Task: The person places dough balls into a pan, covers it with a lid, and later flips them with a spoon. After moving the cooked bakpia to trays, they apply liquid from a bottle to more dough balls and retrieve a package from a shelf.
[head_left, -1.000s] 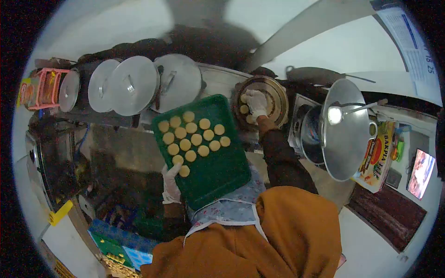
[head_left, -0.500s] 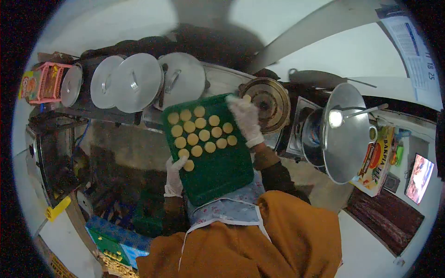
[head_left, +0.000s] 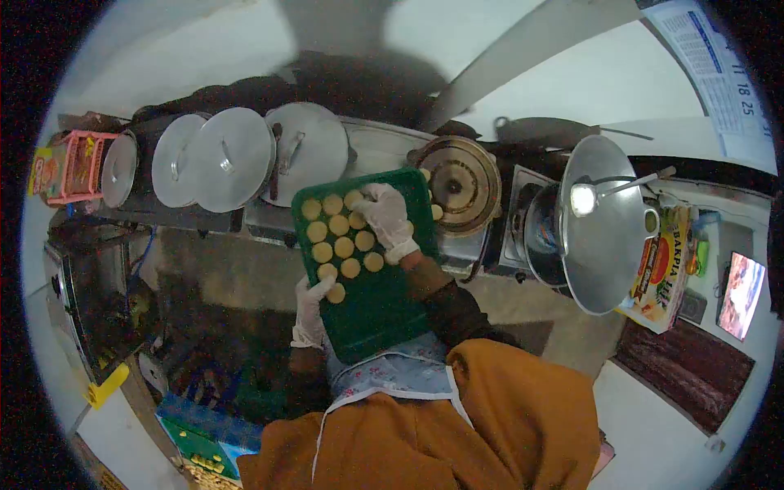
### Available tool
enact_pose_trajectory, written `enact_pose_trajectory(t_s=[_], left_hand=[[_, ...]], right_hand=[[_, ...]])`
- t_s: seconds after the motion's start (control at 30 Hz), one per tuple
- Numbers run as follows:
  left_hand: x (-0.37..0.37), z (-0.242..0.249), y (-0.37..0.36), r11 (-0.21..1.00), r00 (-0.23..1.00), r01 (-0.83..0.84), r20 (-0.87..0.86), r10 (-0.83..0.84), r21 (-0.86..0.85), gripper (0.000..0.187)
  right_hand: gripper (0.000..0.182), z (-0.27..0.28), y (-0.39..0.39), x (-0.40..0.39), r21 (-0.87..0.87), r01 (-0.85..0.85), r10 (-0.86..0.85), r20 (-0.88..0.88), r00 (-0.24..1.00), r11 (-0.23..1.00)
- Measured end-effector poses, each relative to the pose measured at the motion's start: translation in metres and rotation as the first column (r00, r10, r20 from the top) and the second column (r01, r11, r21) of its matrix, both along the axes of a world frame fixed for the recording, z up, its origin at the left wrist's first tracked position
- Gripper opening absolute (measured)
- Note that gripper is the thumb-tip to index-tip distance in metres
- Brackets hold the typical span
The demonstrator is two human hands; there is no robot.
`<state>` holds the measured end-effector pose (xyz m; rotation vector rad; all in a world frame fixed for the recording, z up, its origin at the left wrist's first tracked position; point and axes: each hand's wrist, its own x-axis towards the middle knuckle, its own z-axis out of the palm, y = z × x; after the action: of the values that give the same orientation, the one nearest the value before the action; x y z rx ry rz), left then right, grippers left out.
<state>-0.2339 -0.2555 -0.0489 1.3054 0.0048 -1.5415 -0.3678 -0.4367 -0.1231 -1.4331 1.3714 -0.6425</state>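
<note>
A green tray [head_left: 367, 318] holding several rows of pale, round, flat pastries [head_left: 344, 245] tilts in front of my apron. My gloved left hand [head_left: 309, 314] grips its left edge, thumb over the rim beside the nearest pastry. My gloved right hand [head_left: 388, 219] reaches over the tray's far part, fingertips pinched at a pastry in the upper rows; the palm hides some pieces beneath it. Just beyond the tray's right edge sits a round metal pan [head_left: 487, 189] on the stove, with pastries showing at its left side.
Metal lids [head_left: 233, 159] stand along the back at left. Right of the pan, a large wok [head_left: 604, 245] leans upright by another burner [head_left: 539, 233]. A printed box [head_left: 663, 269] and a lit phone [head_left: 741, 294] lie farther right. An oven [head_left: 90, 294] is at left.
My right hand has moved from the pan's left edge back left over the tray's pastries. Fewer pastries show at the tray's right; pieces now show on the pan. My left hand still grips the tray.
</note>
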Motion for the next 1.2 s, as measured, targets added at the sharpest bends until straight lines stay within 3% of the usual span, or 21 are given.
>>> enact_pose_trajectory(t_s=[0.07, 0.17, 0.27, 0.3, 0.37, 0.43, 0.47, 0.53, 0.6, 0.7, 0.8, 0.87, 0.93, 0.97, 1.03, 1.07, 1.13, 1.2], left_hand=[[0.0, 0.001, -0.002, 1.0, 1.0, 0.026, 0.018, -0.026, -0.002, 0.041], [-0.005, 0.017, -0.009, 0.999, 1.0, 0.005, -0.031, -0.006, -0.035, 0.04], [-0.005, 0.006, -0.003, 1.0, 0.998, -0.027, -0.063, 0.026, -0.007, 0.039], [-0.002, 0.0, 0.0, 0.999, 0.997, -0.036, -0.063, 0.037, 0.017, 0.038], [0.002, 0.004, 0.004, 0.999, 0.999, -0.036, 0.001, 0.036, 0.012, 0.038], [0.006, 0.003, 0.011, 1.0, 0.997, -0.017, 0.074, 0.017, -0.002, 0.037], [0.009, -0.004, 0.017, 1.0, 0.993, 0.001, 0.116, 0.001, -0.016, 0.037], [0.009, 0.0, 0.017, 1.0, 0.99, 0.001, 0.142, 0.001, -0.01, 0.036], [0.005, 0.016, 0.008, 0.999, 0.993, -0.032, 0.117, 0.031, 0.01, 0.036], [0.004, 0.011, 0.011, 0.998, 0.995, -0.062, 0.078, 0.06, 0.018, 0.035], [0.0, 0.018, 0.006, 0.992, 0.992, -0.127, -0.011, 0.127, 0.021, 0.034], [0.0, 0.017, 0.008, 0.991, 0.991, -0.132, 0.033, 0.131, 0.034, 0.033], [0.0, 0.013, 0.011, 0.991, 0.99, -0.127, 0.068, 0.124, 0.037, 0.034], [0.001, 0.008, 0.013, 0.992, 0.99, -0.119, 0.083, 0.116, 0.033, 0.035], [0.0, 0.009, 0.013, 0.992, 0.99, -0.124, 0.075, 0.121, 0.034, 0.036], [-0.001, 0.014, 0.011, 0.99, 0.99, -0.136, 0.053, 0.134, 0.039, 0.037], [0.0, 0.016, 0.011, 0.993, 0.992, -0.114, 0.056, 0.112, 0.029, 0.038], [0.004, 0.014, 0.014, 0.998, 0.993, -0.068, 0.099, 0.068, 0.0, 0.039]], right_hand=[[0.029, 0.006, 0.001, 0.003, -0.325, -0.071, -0.012, -0.247, 0.969, 0.943], [0.03, 0.005, -0.001, 0.001, 0.03, -0.007, 0.01, -0.084, 0.996, 1.0], [0.032, 0.02, -0.008, -0.009, -0.13, -0.013, 0.008, -0.038, 0.999, 0.991], [0.033, 0.027, -0.014, -0.017, -0.13, 0.057, -0.059, -0.01, 0.998, 0.99], [0.035, 0.041, -0.033, -0.043, -0.118, 0.189, -0.185, 0.045, 0.982, 0.975], [0.041, 0.024, -0.059, -0.078, 0.041, 0.319, -0.32, 0.213, 0.923, 0.947], [0.039, -0.011, -0.076, -0.118, -0.168, 0.168, -0.152, 0.105, 0.983, 0.971], [0.037, -0.061, -0.097, -0.149, -0.291, 0.078, -0.106, -0.08, 0.991, 0.954], [0.035, -0.079, -0.112, -0.149, -0.189, 0.263, -0.296, -0.18, 0.938, 0.946], [0.03, -0.055, -0.113, -0.132, -0.074, 0.263, -0.273, -0.317, 0.908, 0.962], [0.024, -0.082, -0.125, -0.138, -0.358, -0.053, -0.155, -0.529, 0.834, 0.932], [0.024, -0.119, -0.133, -0.146, -0.365, -0.057, -0.172, -0.564, 0.807, 0.929], [0.025, -0.125, -0.135, -0.154, -0.21, 0.115, -0.152, -0.167, 0.974, 0.971], [0.026, -0.127, -0.134, -0.161, 0.018, 0.193, -0.19, 0.283, 0.94, 0.981], [0.026, -0.118, -0.13, -0.158, 0.069, 0.185, -0.197, 0.394, 0.898, 0.98], [0.026, -0.112, -0.13, -0.153, -0.118, 0.147, -0.139, 0.074, 0.988, 0.982], [0.025, -0.092, -0.128, -0.146, -0.341, 0.014, -0.148, -0.37, 0.917, 0.94], [0.022, -0.065, -0.125, -0.136, -0.449, -0.077, -0.213, -0.559, 0.802, 0.89]])
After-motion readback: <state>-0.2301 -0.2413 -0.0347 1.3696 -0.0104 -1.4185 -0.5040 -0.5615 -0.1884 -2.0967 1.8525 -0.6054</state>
